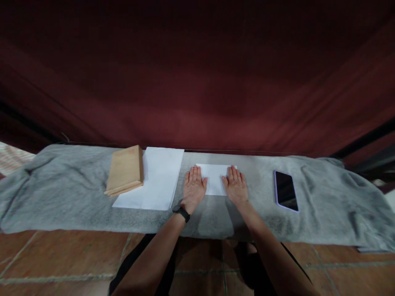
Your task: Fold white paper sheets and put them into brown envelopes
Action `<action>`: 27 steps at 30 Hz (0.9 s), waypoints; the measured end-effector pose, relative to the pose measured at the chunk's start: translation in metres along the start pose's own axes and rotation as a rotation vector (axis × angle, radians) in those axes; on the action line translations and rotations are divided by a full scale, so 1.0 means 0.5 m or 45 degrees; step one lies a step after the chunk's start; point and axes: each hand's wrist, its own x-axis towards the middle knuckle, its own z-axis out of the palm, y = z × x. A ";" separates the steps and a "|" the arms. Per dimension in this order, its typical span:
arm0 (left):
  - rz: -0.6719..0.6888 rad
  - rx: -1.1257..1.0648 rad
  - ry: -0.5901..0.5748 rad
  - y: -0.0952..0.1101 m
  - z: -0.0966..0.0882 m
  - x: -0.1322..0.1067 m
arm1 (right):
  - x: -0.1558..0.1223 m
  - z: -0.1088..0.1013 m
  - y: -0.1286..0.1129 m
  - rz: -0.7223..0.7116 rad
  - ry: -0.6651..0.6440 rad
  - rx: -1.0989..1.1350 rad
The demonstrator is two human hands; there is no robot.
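A small white sheet of paper (215, 181) lies on the grey cloth in front of me. My left hand (194, 186) rests flat over its left edge, palm down, the fingers stretched out and the thumb apart. Over the right edge lies my right hand (235, 185), also flat with fingers extended. Neither hand grips anything. The middle of the paper shows between the two thumbs; its side edges are partly hidden under the hands. I cannot tell whether the paper is folded. A dark watch (182, 213) is strapped round my left wrist.
Left of my hands lie larger white sheets (162, 176), partly under a stack of brown envelopes (125, 166). A phone in a lilac case (286, 191) lies to the right. Grey cloth (77, 185) covers the narrow surface, with dark red fabric (197, 102) hanging behind and floor tiles (77, 255) below.
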 end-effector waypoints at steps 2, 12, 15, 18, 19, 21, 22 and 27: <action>-0.007 0.011 -0.014 -0.007 -0.002 -0.002 | -0.005 -0.005 0.015 -0.015 0.002 -0.026; -0.084 0.136 0.091 0.001 -0.016 -0.002 | -0.025 0.005 0.064 -0.050 0.117 -0.202; 0.042 0.072 0.164 0.039 -0.017 0.004 | -0.024 0.010 0.063 -0.043 0.130 -0.207; 0.217 -0.016 0.111 0.083 -0.003 0.009 | -0.023 0.011 0.061 -0.033 0.141 -0.210; 0.245 -0.030 0.084 0.094 0.005 0.011 | -0.023 0.010 0.061 -0.033 0.144 -0.216; 0.244 -0.034 0.047 0.107 0.021 0.015 | -0.023 0.009 0.061 -0.043 0.149 -0.231; 0.228 -0.028 0.038 0.110 0.028 0.018 | -0.024 0.008 0.061 -0.048 0.154 -0.237; 0.199 -0.009 0.037 0.107 0.043 0.027 | -0.013 0.004 0.047 0.006 0.218 -0.192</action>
